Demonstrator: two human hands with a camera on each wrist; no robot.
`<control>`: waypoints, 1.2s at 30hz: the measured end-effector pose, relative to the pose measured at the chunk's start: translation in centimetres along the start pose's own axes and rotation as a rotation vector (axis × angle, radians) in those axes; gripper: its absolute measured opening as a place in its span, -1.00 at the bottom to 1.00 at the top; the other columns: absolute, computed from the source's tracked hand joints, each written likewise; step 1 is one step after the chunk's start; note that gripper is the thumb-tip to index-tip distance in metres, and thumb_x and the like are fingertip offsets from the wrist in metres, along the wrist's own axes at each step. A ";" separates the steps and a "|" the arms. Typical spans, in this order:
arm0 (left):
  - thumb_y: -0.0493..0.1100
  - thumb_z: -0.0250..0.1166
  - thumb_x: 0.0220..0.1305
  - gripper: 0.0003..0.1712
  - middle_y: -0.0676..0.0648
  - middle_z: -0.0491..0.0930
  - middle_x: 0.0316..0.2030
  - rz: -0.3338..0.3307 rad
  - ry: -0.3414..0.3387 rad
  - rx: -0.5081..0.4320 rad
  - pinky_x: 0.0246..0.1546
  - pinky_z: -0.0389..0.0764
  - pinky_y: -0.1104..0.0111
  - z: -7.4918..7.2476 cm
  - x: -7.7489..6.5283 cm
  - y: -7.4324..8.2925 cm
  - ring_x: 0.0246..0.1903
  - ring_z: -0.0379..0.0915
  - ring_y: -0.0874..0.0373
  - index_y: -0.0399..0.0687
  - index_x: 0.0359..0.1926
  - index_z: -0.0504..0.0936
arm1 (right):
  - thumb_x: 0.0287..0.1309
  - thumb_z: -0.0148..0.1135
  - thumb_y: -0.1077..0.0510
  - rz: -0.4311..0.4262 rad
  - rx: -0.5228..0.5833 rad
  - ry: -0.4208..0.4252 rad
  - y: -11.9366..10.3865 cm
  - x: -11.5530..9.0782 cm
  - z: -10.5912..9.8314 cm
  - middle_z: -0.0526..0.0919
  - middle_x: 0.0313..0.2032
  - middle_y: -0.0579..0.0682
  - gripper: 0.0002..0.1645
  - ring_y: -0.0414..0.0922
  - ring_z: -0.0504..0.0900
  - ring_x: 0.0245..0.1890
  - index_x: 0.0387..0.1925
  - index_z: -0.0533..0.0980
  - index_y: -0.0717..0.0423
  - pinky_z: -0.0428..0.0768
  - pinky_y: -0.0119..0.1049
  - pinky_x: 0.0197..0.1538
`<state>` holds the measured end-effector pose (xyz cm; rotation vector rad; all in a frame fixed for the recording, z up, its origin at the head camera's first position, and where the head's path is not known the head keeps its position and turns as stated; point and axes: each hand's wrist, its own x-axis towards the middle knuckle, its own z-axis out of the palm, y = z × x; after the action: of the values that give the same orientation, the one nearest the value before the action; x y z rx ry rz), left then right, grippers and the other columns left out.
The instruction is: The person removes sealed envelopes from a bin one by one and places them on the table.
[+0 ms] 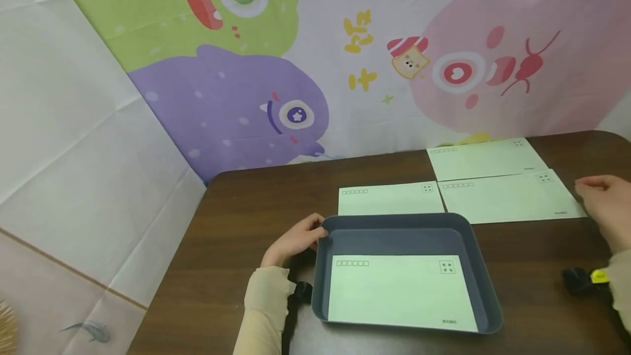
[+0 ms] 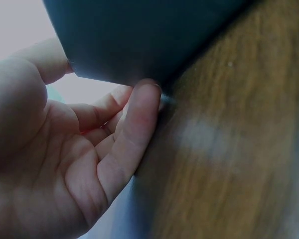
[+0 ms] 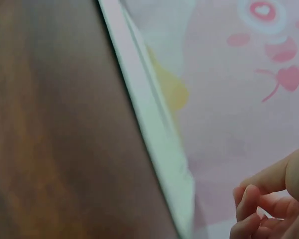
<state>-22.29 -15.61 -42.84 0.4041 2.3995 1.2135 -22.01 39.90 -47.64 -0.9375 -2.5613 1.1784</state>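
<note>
In the head view, the left hand (image 1: pixel 294 239) grips the far left corner of a dark grey-blue rectangular tray (image 1: pixel 391 241), its thumb on the rim. Inside lies a pale envelope (image 1: pixel 396 297), face up toward the tray's near side (postcode boxes at its upper left, a stamp square at its upper right). The right hand (image 1: pixel 605 205), its fingers loosely bent and holding nothing, is just beside the right end of a second envelope (image 1: pixel 508 199) on the brown wooden table (image 1: pixel 236 267). A third envelope (image 1: pixel 485 161) lies behind that one; a fourth (image 1: pixel 386 201) is partly hidden by the tray.

In the left wrist view, the thumb and fingers grasp the tray's dark corner.

In the right wrist view, the loosely curled fingertips bunch together, grasping nothing, apart from a pale envelope edge.
</note>
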 end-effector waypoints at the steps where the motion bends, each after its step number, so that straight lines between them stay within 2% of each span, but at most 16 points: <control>1: -0.13 0.03 0.24 -0.72 -0.12 0.47 -0.23 0.000 0.003 0.000 -0.30 0.55 0.26 0.0 0.3 -0.5 -0.35 0.41 0.10 -0.19 -0.10 0.41 | 0.28 -0.21 -0.03 -0.024 -0.001 0.015 -0.7 -0.5 -0.2 0.40 -0.04 0.28 -0.44 0.04 0.43 -0.31 0.16 0.29 0.25 0.38 -0.21 -0.46; 3: -0.10 0.02 0.23 -0.73 -0.10 0.47 -0.23 -0.008 0.008 0.006 -0.29 0.55 0.28 0.0 0.5 -0.9 -0.34 0.41 0.10 -0.14 -0.11 0.42 | 0.27 -0.19 -0.05 -0.071 -0.010 0.048 -2.0 -1.5 -0.7 0.47 -0.24 0.05 -0.61 -0.11 0.44 -0.44 -0.01 0.41 0.01 0.41 -0.24 -0.53; 5: -0.10 0.02 0.23 -0.73 -0.11 0.47 -0.23 -0.010 0.007 0.006 -0.29 0.55 0.28 0.0 0.5 -0.9 -0.33 0.42 0.09 -0.14 -0.10 0.42 | 0.26 -0.15 -0.05 -0.114 0.005 0.046 -3.8 -3.1 -1.4 0.48 -0.25 0.05 -0.63 -0.10 0.43 -0.43 -0.04 0.43 0.00 0.39 -0.24 -0.50; 7: -0.10 0.02 0.23 -0.73 -0.11 0.47 -0.23 -0.011 0.010 0.004 -0.29 0.55 0.28 0.0 0.6 -0.9 -0.33 0.42 0.09 -0.14 -0.10 0.42 | 0.26 -0.13 -0.05 -0.192 -0.014 0.041 -5.1 -4.4 -1.7 0.49 -0.30 0.04 -0.66 -0.19 0.42 -0.52 -0.09 0.44 0.02 0.38 -0.32 -0.56; 10: -0.11 0.02 0.23 -0.73 -0.10 0.47 -0.23 -0.014 0.013 0.004 -0.29 0.55 0.29 0.1 0.6 -0.8 -0.33 0.42 0.11 -0.14 -0.10 0.42 | 0.29 -0.11 -0.03 -0.334 -0.052 -0.034 -7.2 -6.5 -2.3 0.47 -0.16 0.33 -0.47 -0.18 0.42 -0.52 0.05 0.35 0.33 0.32 -0.34 -0.52; 13: -0.13 0.02 0.24 -0.74 -0.10 0.47 -0.24 -0.014 0.012 -0.003 -0.29 0.55 0.29 0.1 0.3 -0.4 -0.34 0.41 0.13 -0.16 -0.10 0.42 | 0.28 -0.09 -0.07 -0.494 -0.116 -0.119 -8.4 -7.8 -2.4 0.53 -0.25 0.31 -0.48 -0.28 0.41 -0.59 -0.02 0.38 0.30 0.33 -0.31 -0.53; 16: -0.17 0.02 0.25 -0.73 -0.12 0.47 -0.24 -0.006 0.000 -0.015 -0.29 0.55 0.27 0.0 -0.3 0.7 -0.36 0.40 0.13 -0.23 -0.09 0.41 | 0.26 -0.04 -0.09 -0.603 -0.137 -0.211 -9.4 -8.9 -2.3 0.54 -0.30 0.24 -0.51 -0.25 0.41 -0.55 -0.05 0.40 0.26 0.35 -0.29 -0.53; 20: -0.18 0.01 0.25 -0.72 -0.14 0.46 -0.24 0.000 -0.008 -0.020 -0.28 0.55 0.25 -0.1 -0.8 1.3 -0.36 0.40 0.13 -0.27 -0.08 0.40 | 0.23 0.03 -0.06 -0.673 -0.156 -0.292 -10.3 -9.7 -2.0 0.55 -0.30 0.18 -0.56 -0.25 0.43 -0.53 -0.05 0.42 0.22 0.36 -0.29 -0.53; 27: -0.11 0.02 0.26 -0.73 -0.11 0.46 -0.22 -0.010 0.002 -0.007 -0.28 0.55 0.27 0.2 0.4 -0.8 -0.34 0.41 0.11 -0.16 -0.09 0.41 | 0.19 0.10 -0.01 -0.761 -0.165 -0.346 -11.1 -10.7 -1.7 0.58 -0.35 0.08 -0.66 -0.32 0.44 -0.54 -0.10 0.47 0.12 0.37 -0.34 -0.52; 36: -0.11 0.01 0.24 -0.74 -0.11 0.46 -0.23 -0.005 0.005 -0.007 -0.29 0.55 0.29 0.2 0.5 -0.9 -0.35 0.42 0.10 -0.14 -0.11 0.41 | 0.12 0.19 0.05 -0.875 -0.210 -0.404 -12.2 -12.8 -0.6 0.59 -0.33 -0.08 -0.81 -0.36 0.44 -0.45 -0.22 0.52 0.00 0.44 -0.38 -0.41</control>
<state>-22.73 -15.76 -43.77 0.3930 2.3986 1.2222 -17.45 26.52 -36.99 0.4649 -2.8910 0.8767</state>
